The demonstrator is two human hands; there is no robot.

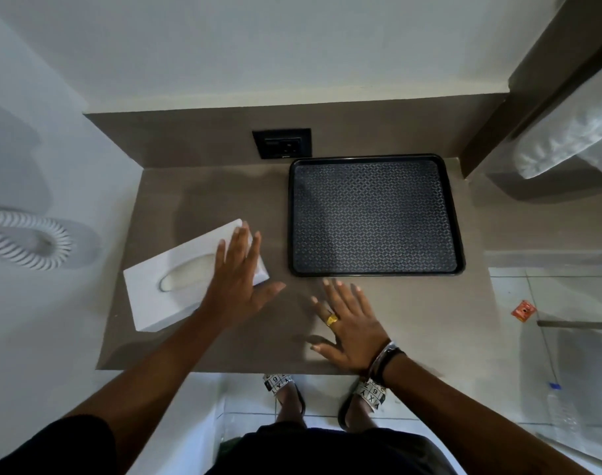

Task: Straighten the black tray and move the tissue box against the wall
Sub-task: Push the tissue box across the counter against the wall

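The black tray (375, 214) with a patterned floor lies at the back right of the brown desk (224, 200), its edges square to the back wall. A white tissue box (176, 279) lies at an angle at the front left, away from the wall. My left hand (239, 279) rests flat over the box's right end, fingers spread. My right hand (351, 323), wearing a gold ring and wristbands, hovers flat over the desk just in front of the tray, holding nothing.
A black wall socket (281, 143) sits in the back panel left of the tray. A white coiled cord (32, 241) hangs at the left. White bedding (566, 142) is at the upper right. An orange packet (524, 310) and a plastic bottle (563, 411) lie on the floor.
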